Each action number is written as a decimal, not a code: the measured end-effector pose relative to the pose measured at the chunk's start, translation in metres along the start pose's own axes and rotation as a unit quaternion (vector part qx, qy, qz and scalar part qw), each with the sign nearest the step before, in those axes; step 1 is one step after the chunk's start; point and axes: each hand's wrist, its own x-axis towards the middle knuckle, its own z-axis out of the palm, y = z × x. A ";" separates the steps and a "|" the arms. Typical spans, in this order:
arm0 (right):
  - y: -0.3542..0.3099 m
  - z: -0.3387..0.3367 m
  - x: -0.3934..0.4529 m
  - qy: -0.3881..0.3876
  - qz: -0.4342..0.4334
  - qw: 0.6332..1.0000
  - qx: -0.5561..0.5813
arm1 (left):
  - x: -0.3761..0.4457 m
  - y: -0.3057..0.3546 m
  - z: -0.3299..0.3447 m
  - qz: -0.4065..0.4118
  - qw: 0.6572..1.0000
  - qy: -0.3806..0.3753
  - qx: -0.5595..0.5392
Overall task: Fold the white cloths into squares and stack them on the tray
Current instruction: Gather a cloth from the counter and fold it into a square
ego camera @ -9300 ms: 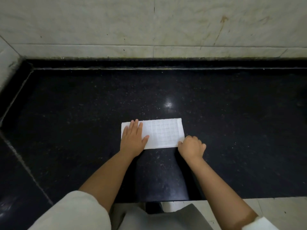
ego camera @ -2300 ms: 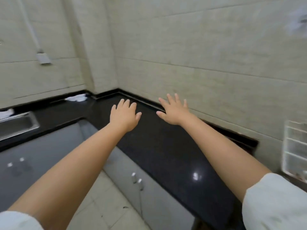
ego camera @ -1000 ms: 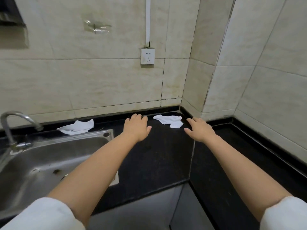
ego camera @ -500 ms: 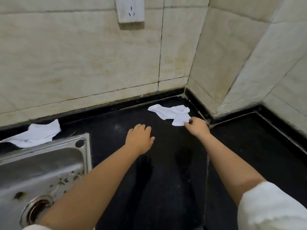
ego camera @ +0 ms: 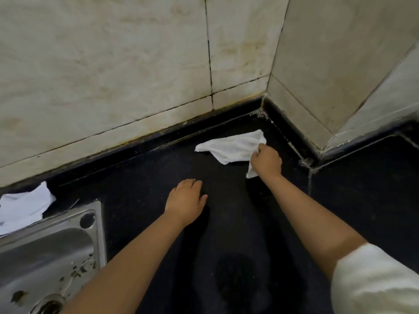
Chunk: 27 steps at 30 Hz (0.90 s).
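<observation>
My right hand (ego camera: 265, 160) grips the crumpled white cloth (ego camera: 231, 148) in the counter's (ego camera: 140, 177) back corner; my left hand (ego camera: 185, 201) rests flat, fingers relaxed.

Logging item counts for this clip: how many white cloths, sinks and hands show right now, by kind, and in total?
White cloths: 2, one in the corner gripped by the right hand, one behind the sink
Sinks: 1
Hands: 2, left, right
Total: 5

Soft white cloth (ego camera: 229, 148) – glossy black stone counter (ego camera: 140, 177) – scuffed steel sink (ego camera: 45, 245), matt tiles (ego camera: 102, 64)
</observation>
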 end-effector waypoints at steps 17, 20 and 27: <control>0.140 -0.131 -0.292 -0.109 -0.151 0.963 -0.192 | -0.093 0.162 0.052 0.450 0.887 -0.106 0.008; 0.173 -0.148 -0.338 -0.094 -0.082 0.978 -0.168 | -0.123 0.198 0.067 0.472 0.867 -0.158 -0.026; 0.265 -0.156 -0.420 -0.038 0.089 0.984 -0.152 | -0.167 0.256 0.110 0.398 0.858 -0.300 -0.121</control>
